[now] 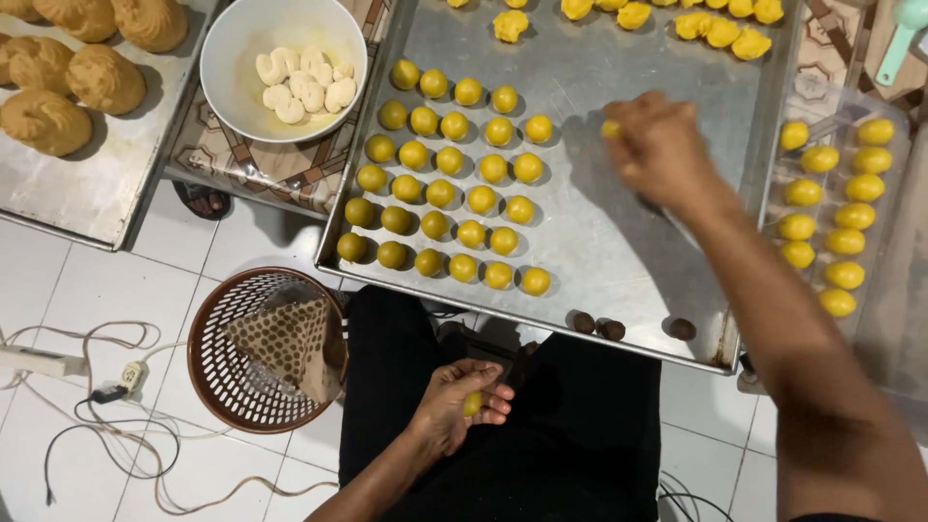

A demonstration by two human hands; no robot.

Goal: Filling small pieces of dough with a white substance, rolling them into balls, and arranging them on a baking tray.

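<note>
The right hand (657, 145) is motion-blurred, so its grip on the small yellow ball (610, 128) at its fingertips cannot be read. The left hand (459, 401) half hides another yellow piece (472, 403). The top edge crops the brown pastries (72, 77) and the folded yellow pieces (720, 29); the right edge cuts the clear tray (894, 145).

Right hand: I see my right hand (657, 145) out over the metal tray (619, 242), fingertips pinching a small yellow ball (610, 128).
Left hand: my left hand (462, 401) sits low over my lap, curled round another yellow ball (472, 403).
Tray: rows of yellow dough balls (447, 193) fill its left part; three dark brown balls (611, 329) lie near its front edge.
Surroundings: white bowl (282, 68) of pale pieces, brown basket (263, 350) on the floor.
</note>
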